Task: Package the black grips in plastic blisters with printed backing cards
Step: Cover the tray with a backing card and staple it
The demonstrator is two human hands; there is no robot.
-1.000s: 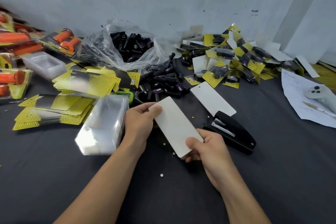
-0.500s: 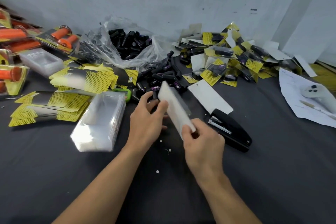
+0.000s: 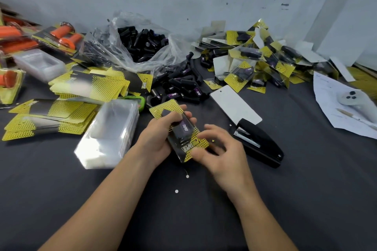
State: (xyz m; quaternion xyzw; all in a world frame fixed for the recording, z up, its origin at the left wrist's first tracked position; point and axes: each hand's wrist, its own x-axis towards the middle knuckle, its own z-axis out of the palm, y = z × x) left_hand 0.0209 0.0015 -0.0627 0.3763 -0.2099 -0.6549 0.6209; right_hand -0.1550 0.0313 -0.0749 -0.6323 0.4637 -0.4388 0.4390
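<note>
Starting at the left, unused cards (image 3: 61,112) and a stack of blisters (image 3: 110,134) are seen, with loose grips (image 3: 179,85) heaped behind. One pack (image 3: 188,135) (grip inside, printed face up) is held over the table in the left hand (image 3: 155,140), thumb and fingers curled round it. The right hand (image 3: 222,153) is at its lower corner, fingers loosely bent; whether they pinch it cannot be told through the blur. A stapler (image 3: 257,144) lies just beside, so stapling is probably left. At far right finished packs (image 3: 255,61) are piled; much remains.
</note>
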